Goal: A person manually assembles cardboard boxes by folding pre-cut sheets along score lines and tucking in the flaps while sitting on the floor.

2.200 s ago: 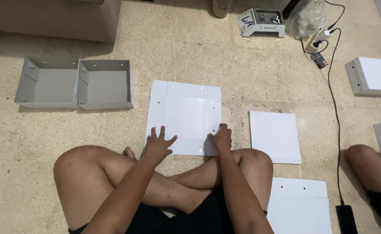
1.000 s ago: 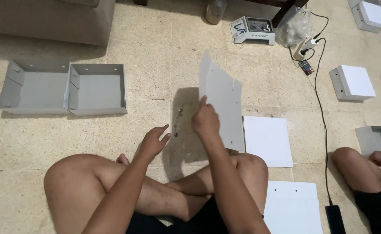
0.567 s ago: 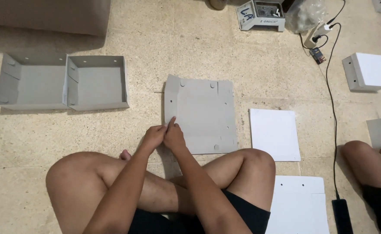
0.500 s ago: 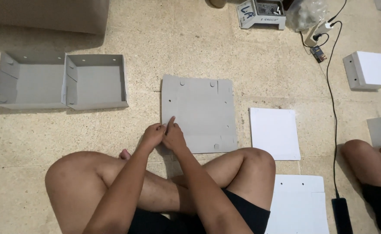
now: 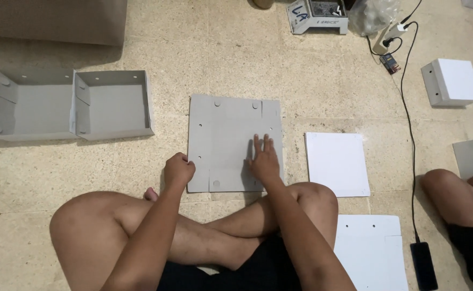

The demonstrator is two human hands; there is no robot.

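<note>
A flat grey cardboard sheet [image 5: 223, 137] with punched holes and fold lines lies on the tiled floor in front of my crossed legs. My right hand [image 5: 264, 160] presses flat on its lower right part, fingers together and extended. My left hand [image 5: 179, 170] rests curled at the sheet's lower left edge, gripping nothing that I can see.
Two folded grey box trays [image 5: 69, 104] sit at the left. White flat sheets lie right of the grey one [image 5: 337, 163] and near my knee [image 5: 371, 250]. A white box [image 5: 453, 81], a black cable [image 5: 408, 124], a phone [image 5: 424, 265] and another person's leg [image 5: 454, 196] are on the right.
The sheet was lifted and flipped from its white side to its grey side. Since then my hands have parted: the right one slid onto the sheet's right part, the left stays at the lower left edge.
</note>
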